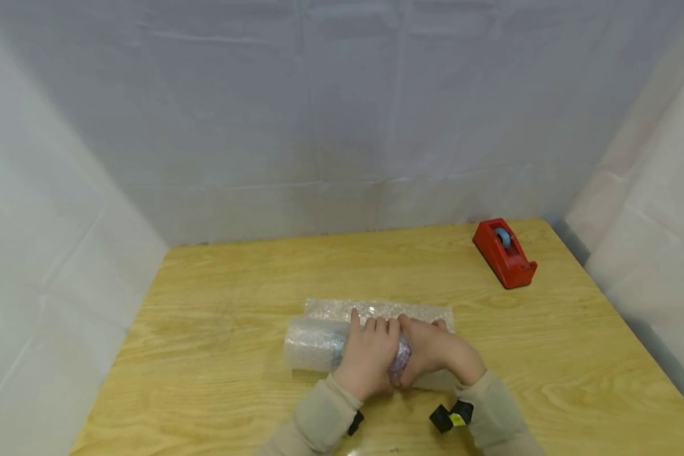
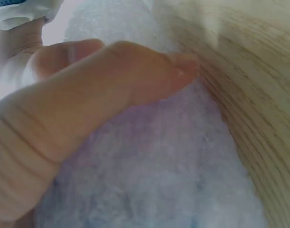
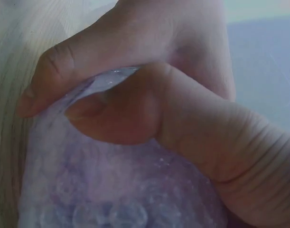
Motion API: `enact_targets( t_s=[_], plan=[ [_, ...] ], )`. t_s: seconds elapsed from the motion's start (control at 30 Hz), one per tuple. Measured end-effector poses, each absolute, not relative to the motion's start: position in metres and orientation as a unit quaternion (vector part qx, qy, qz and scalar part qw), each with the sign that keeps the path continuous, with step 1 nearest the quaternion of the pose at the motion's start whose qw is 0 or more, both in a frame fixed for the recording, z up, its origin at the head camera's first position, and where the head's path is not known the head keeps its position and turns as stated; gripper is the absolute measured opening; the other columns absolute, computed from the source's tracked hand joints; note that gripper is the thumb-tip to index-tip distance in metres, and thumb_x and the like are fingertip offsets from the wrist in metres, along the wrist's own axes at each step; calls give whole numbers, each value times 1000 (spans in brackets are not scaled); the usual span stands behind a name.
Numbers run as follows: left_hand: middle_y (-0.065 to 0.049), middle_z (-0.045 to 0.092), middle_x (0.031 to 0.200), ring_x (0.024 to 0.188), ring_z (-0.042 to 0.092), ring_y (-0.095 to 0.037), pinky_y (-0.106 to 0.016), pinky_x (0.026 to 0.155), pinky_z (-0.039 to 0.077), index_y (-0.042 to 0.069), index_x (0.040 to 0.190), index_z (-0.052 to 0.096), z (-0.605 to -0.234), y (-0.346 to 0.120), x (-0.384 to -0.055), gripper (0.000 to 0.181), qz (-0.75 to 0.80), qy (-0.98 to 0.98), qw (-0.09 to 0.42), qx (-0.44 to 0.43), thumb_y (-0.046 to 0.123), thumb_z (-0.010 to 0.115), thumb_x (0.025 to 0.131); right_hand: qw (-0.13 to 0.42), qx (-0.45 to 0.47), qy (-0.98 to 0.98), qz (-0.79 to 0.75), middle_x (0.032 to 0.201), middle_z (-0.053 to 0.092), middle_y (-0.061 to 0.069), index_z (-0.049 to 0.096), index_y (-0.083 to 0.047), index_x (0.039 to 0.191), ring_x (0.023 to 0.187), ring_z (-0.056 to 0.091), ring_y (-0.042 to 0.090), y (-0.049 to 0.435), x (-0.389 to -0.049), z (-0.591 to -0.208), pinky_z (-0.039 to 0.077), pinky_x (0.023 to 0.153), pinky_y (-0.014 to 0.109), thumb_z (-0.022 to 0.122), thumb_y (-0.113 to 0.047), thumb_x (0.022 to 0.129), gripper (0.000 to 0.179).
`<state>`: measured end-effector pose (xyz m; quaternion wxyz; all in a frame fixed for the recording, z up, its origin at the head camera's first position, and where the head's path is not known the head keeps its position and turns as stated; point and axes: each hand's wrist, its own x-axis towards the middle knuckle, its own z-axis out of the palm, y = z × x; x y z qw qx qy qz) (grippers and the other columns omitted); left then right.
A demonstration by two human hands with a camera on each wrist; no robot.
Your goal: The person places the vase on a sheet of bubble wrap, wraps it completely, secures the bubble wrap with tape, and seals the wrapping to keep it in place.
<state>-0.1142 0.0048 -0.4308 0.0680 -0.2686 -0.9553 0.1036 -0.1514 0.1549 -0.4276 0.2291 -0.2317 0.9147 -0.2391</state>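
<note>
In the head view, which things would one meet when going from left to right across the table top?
Left end of the bubble-wrap roll → left hand → right hand → red tape dispenser.

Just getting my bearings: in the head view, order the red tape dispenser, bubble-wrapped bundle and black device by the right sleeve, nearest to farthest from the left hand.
1. Bubble-wrapped bundle: in the left hand.
2. Black device: by the right sleeve.
3. Red tape dispenser: table's far right.
</note>
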Motion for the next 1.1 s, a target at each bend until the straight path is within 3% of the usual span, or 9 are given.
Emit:
enact_targets(
  t_s=[0.17, 0.3, 0.47, 0.53, 0.7, 0.77, 1.0, 1.1],
  plan=[
    [-7, 66, 95, 87, 64, -23, -50, 91, 48, 6, 113, 59, -432, 5, -116, 102, 103, -951, 105, -274, 66, 90, 37, 211, -214, 925, -232, 106, 64, 1, 55, -11, 115, 101, 60, 29, 155, -146, -426, 29, 97, 68, 95, -29, 49, 79],
    [-5, 65, 85, 77, 62, -20, -40, 76, 48, 7, 102, 61, -433, 9, -117, 95, 99, -951, 126, -266, 65, 91, 32, 149, -195, 950, -193, 115, 63, 9, 55, -9, 120, 110, 54, 39, 154, -133, -427, 20, 103, 72, 93, -36, 48, 86],
    [-2, 63, 76, 67, 60, -17, -35, 67, 44, 10, 93, 63, -433, 12, -119, 73, 102, -950, 145, -257, 56, 90, 43, 66, -175, 974, -131, 118, 61, 16, 54, -5, 124, 113, 51, 44, 148, -117, -432, 17, 104, 73, 92, -45, 49, 94],
    [-3, 65, 78, 69, 62, -18, -37, 70, 47, 9, 95, 64, -432, 11, -121, 72, 101, -954, 112, -259, 57, 89, 48, 43, -169, 978, -114, 120, 61, 17, 54, -4, 127, 114, 50, 44, 145, -112, -433, 17, 104, 73, 92, -45, 50, 96],
    [-5, 68, 95, 86, 65, -23, -44, 82, 48, 8, 112, 62, -427, 8, -130, 96, 55, -966, -41, -247, 63, 92, 40, 11, -169, 977, -126, 126, 58, 17, 51, -2, 132, 120, 46, 43, 138, -104, -435, 13, 105, 74, 93, -39, 50, 99],
    [-5, 68, 100, 90, 65, -24, -45, 84, 47, 9, 117, 61, -426, 6, -132, 100, 30, -967, -77, -241, 60, 94, 38, 3, -173, 976, -134, 125, 58, 16, 51, -2, 132, 121, 46, 41, 136, -105, -437, 13, 105, 73, 93, -40, 49, 100],
    [-6, 68, 109, 100, 65, -27, -47, 91, 46, 11, 124, 57, -420, 2, -141, 97, -6, -963, -127, -239, 51, 95, 45, -16, -179, 974, -141, 115, 59, 14, 52, -2, 129, 112, 53, 37, 134, -112, -442, 19, 106, 71, 92, -45, 49, 99],
    [-8, 67, 116, 105, 64, -28, -50, 98, 43, 6, 134, 50, -417, 1, -145, 106, -23, -960, -149, -235, 47, 96, 47, -9, -181, 973, -144, 113, 59, 13, 52, -2, 127, 109, 54, 36, 135, -115, -440, 21, 105, 70, 91, -44, 49, 97]
  ],
)
